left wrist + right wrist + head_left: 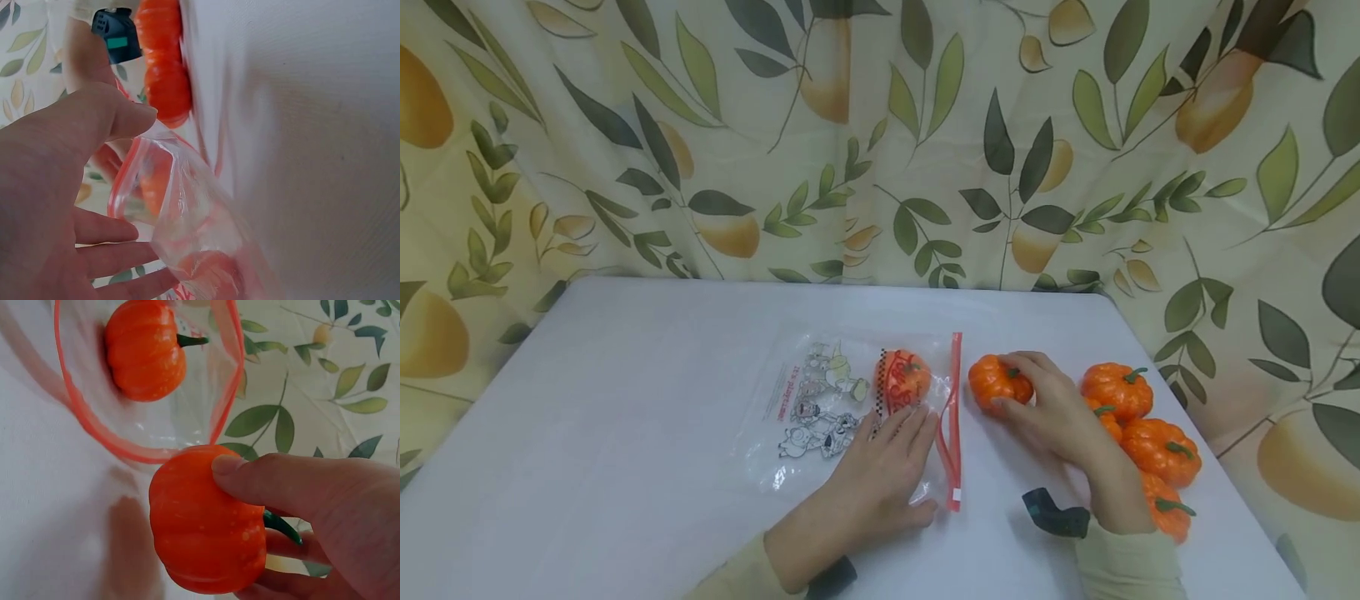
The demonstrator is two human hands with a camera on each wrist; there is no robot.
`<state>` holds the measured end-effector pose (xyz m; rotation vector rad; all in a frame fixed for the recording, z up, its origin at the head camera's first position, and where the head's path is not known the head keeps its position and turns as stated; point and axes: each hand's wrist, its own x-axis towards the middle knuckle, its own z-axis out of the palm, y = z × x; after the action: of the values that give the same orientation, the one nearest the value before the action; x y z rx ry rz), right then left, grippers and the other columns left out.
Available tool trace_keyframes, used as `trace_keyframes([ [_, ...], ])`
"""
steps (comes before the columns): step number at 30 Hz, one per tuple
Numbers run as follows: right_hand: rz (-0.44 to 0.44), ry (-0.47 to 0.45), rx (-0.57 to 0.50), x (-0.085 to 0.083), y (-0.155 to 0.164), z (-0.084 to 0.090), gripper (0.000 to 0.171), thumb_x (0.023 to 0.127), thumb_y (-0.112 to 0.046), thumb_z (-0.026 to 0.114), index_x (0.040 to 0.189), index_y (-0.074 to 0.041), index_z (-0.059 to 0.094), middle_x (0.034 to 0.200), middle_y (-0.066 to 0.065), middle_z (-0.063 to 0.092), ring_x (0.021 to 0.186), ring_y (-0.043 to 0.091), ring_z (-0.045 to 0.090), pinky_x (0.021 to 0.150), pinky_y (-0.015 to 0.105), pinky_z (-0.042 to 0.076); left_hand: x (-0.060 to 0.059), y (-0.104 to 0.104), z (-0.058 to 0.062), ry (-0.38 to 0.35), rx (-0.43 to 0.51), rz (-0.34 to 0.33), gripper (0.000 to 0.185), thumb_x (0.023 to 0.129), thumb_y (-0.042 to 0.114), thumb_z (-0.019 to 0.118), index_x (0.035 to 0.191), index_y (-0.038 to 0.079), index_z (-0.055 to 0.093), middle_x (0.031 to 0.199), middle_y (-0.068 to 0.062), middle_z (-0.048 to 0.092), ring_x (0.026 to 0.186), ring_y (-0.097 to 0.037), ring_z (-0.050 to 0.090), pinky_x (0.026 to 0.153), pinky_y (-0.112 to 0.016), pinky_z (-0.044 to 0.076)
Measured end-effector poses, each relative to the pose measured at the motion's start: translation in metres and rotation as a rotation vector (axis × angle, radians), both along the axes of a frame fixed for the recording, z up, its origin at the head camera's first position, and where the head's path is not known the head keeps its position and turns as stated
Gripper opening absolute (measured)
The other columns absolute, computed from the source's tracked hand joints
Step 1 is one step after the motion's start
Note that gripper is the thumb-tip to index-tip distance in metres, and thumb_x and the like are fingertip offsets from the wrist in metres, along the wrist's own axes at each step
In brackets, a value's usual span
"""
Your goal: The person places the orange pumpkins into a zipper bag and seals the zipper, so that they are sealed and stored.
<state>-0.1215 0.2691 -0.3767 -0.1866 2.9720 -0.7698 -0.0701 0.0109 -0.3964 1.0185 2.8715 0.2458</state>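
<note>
The clear zip bag (831, 383) is lying flat-ish on the white table (625, 417), and its red zip edge (956, 375) is facing right. One mini pumpkin (147, 353) is sitting inside the bag, close to its mouth.

The left hand (883, 471) is resting on the bag near the mouth. Its fingers are spreading out, not curling round anything, and its thumb is touching the bag's edge. It is probably keeping the thin, slippery bag from sliding and its mouth from flopping closed. The right wrist view is showing the mouth gaping wide.

Just right of the bag, the right hand (1056, 408) is gripping another mini pumpkin (992, 379). The thumb is pressing on one side and the fingers are going round the other, likely because a round, shiny thing rolls easily. Its green stem (282, 526) is pointing toward the palm. I cannot tell if this pumpkin is touching the bag.

Farther right of the bag, four more pumpkins (1161, 458) are sitting close together, maybe for easy reach. Behind the bag, a leafy curtain (917, 217) is hanging.
</note>
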Motion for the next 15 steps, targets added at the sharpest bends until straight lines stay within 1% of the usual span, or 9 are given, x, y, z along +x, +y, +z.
trace_keyframes([
  [10, 0.113, 0.047, -0.039, 0.005, -0.01, 0.002, 0.056, 0.087, -0.02, 0.076, 0.138, -0.011, 0.055, 0.142, 0.014, 0.052, 0.125, 0.034, 0.054, 0.1, 0.057, 0.05, -0.002, 0.0, 0.003, -0.022, 0.007, 0.0, 0.09, 0.089, 0.059, 0.061, 0.158, 0.015, 0.024, 0.165, -0.002, 0.025, 0.151, -0.024, 0.029, 0.119, -0.058, 0.028],
  [15, 0.168, 0.038, -0.061, 0.006, -0.016, 0.0, 0.055, 0.085, -0.018, 0.078, 0.136, -0.012, 0.057, 0.14, 0.012, 0.055, 0.125, 0.033, 0.055, 0.1, 0.056, 0.05, -0.002, 0.001, 0.002, -0.013, 0.024, -0.001, 0.091, 0.088, 0.059, 0.063, 0.158, 0.015, 0.024, 0.165, -0.002, 0.026, 0.15, -0.024, 0.031, 0.118, -0.059, 0.029],
])
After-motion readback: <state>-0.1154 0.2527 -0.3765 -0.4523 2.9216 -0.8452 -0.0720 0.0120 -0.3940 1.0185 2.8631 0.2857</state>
